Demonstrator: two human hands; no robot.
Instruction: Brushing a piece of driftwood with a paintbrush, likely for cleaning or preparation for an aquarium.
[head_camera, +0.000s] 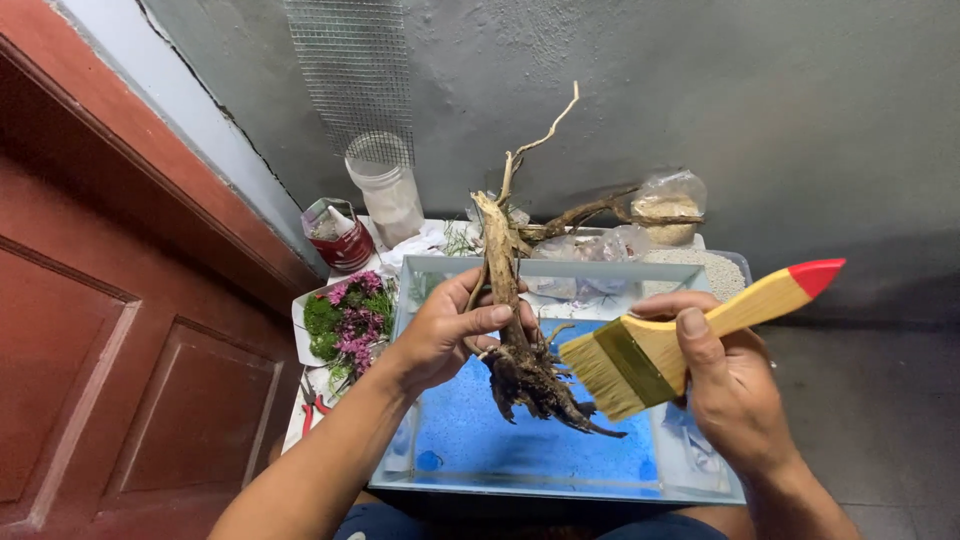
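Note:
My left hand (445, 330) grips a branched piece of driftwood (502, 270) by its trunk and holds it upright over a glass tank (460, 265). Dark tangled roots (535, 385) hang at its lower end. My right hand (730, 385) holds a flat paintbrush (660, 350) with a wooden handle and a red tip. Its pale bristles (598, 378) sit against the roots. The tank's floor is covered with blue material (480, 435).
A tray of green and pink plants (345, 318) lies left of the tank, with red-handled pliers (312, 400) below it. Behind stand a clear jar (385, 185), a red can (338, 235), wire mesh (355, 65) on the wall, and bags of sand (670, 205). A red door (110, 320) is at left.

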